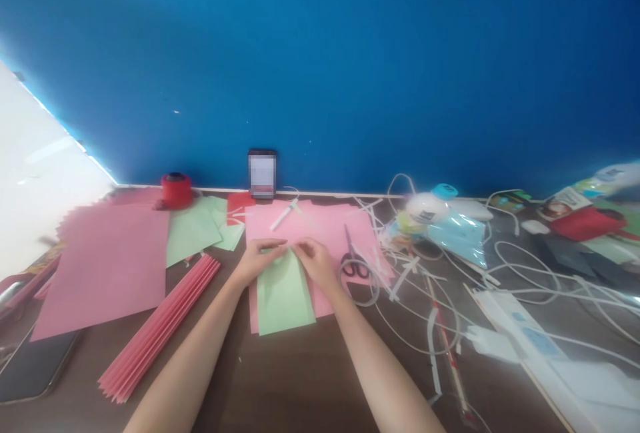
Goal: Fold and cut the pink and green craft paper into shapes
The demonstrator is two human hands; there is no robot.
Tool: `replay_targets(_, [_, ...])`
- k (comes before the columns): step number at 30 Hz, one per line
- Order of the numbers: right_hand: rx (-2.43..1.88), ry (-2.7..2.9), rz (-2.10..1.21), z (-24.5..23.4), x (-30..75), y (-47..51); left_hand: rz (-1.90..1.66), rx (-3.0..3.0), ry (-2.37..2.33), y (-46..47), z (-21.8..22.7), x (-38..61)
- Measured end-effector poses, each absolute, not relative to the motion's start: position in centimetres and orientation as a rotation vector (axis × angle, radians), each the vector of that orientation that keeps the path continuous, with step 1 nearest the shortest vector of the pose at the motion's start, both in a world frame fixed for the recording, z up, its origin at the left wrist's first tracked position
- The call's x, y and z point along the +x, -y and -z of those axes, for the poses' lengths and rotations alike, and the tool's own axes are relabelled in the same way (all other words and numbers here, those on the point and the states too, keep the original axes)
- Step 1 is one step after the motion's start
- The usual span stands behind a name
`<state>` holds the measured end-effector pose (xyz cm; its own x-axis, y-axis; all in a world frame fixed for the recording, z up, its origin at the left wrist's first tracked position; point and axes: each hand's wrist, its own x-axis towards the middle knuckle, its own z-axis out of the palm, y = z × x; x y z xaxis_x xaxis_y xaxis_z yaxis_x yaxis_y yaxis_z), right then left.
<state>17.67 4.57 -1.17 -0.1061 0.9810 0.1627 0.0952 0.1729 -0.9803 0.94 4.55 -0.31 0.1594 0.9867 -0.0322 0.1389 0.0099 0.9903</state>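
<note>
A piece of light green paper (284, 293) lies over pink paper sheets (327, 220) in the middle of the table. My left hand (261, 260) pinches its far edge from the left. From the right, my right hand (315, 261) pinches the same edge, fingertips close to those of the left. Just right of my right hand rest scissors (354, 261) with dark handles, blades pointing away. Beyond the hands a thin white stick-like item (283, 214) lies on the pink paper. Exact fingertip contact is blurred.
A pleated pink paper strip (160, 326) and a large pink sheet (107, 260) lie left, near a red round object (176, 191). A phone (263, 173) leans against the blue wall. White cables (420, 346), paper scraps and a power strip (530, 346) spread over the right.
</note>
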Motion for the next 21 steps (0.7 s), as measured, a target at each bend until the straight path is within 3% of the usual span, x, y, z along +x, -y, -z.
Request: replay_targets(21, [-1.118,1.506,-1.084,1.1,17.4,-4.4,-1.018,1.604,-1.155,-4.7,1.1,1.8])
